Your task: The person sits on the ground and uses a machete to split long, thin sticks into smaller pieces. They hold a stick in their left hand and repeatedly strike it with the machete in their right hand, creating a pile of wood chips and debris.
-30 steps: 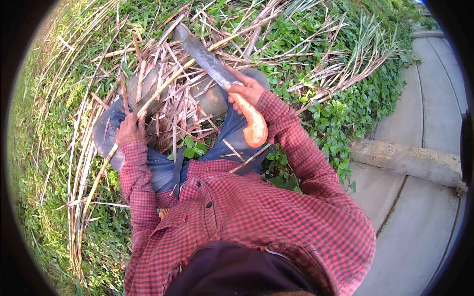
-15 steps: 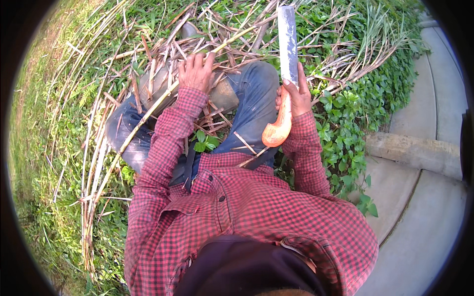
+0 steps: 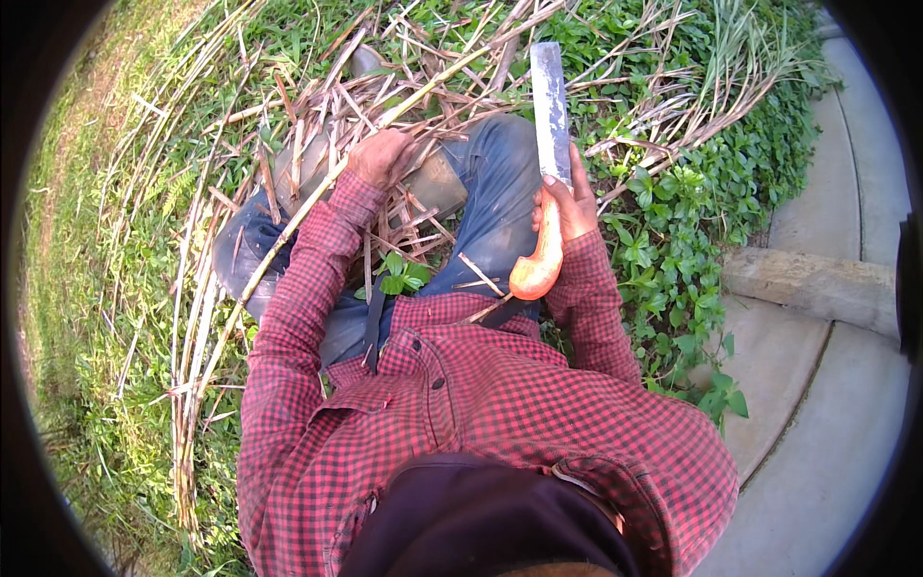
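My right hand (image 3: 577, 210) is closed round a machete (image 3: 550, 111) where its curved orange wooden handle meets the blade. The worn, paint-flecked blade points upward and away. My left hand (image 3: 383, 157) is curled above my lower legs, over a heap of dry strips (image 3: 423, 223). What its fingers hold, if anything, is hidden. Close by its left side runs a long yellowish stalk (image 3: 394, 112), slanting from the lower left to the upper right past my left forearm.
I sit with legs bent on leafy green plants (image 3: 673, 260). Long dry stems (image 3: 187, 385) lie to the left, and a cut bundle of grass (image 3: 735, 82) at the far right. Grey slabs (image 3: 817, 433) with a pale crosswise beam (image 3: 812, 288) border the right.
My left hand has drawn back slightly from the stalk, and its spread fingers have curled. My right hand has lowered the machete a little toward me.
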A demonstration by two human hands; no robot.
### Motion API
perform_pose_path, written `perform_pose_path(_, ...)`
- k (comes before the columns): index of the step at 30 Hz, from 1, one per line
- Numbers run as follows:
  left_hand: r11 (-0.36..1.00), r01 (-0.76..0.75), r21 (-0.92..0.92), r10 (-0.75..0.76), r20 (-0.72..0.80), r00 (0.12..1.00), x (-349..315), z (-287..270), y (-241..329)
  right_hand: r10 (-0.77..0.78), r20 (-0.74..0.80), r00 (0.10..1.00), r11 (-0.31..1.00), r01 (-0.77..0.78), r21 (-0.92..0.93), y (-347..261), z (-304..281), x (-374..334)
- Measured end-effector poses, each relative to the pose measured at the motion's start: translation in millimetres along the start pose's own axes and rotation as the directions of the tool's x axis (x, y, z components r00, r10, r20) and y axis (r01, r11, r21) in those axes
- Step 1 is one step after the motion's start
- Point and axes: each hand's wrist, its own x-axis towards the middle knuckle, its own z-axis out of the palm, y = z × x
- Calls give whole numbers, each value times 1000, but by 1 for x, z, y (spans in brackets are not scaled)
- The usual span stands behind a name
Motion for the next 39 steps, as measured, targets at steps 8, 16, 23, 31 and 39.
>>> perform_pose_path(8, 875, 357, 327, -282, -256, 925, -30, -60, 50, -5, -7, 1000, 1000, 5, -10, 2, 7, 7)
perform_pose_path(16, 503, 691, 518, -667, -276, 692, -108, -97, 54, 104, 39, 994, 995, -104, -13, -3, -15, 48)
perform_pose_path(23, 598, 673, 436, -734, -42, 678, -107, -113, 53, 27, 198, 980, 995, -45, 85, -43, -28, 132)
perform_pose_path(31, 569, 767, 295, -822, 197, 534, -103, -142, 19, 209, 451, 868, 975, -151, -161, -51, 27, 80)
perform_pose_path(39, 608, 783, 130, -785, 246, 569, -104, -138, 16, 72, 236, 969, 997, -80, 24, -75, 5, 105)
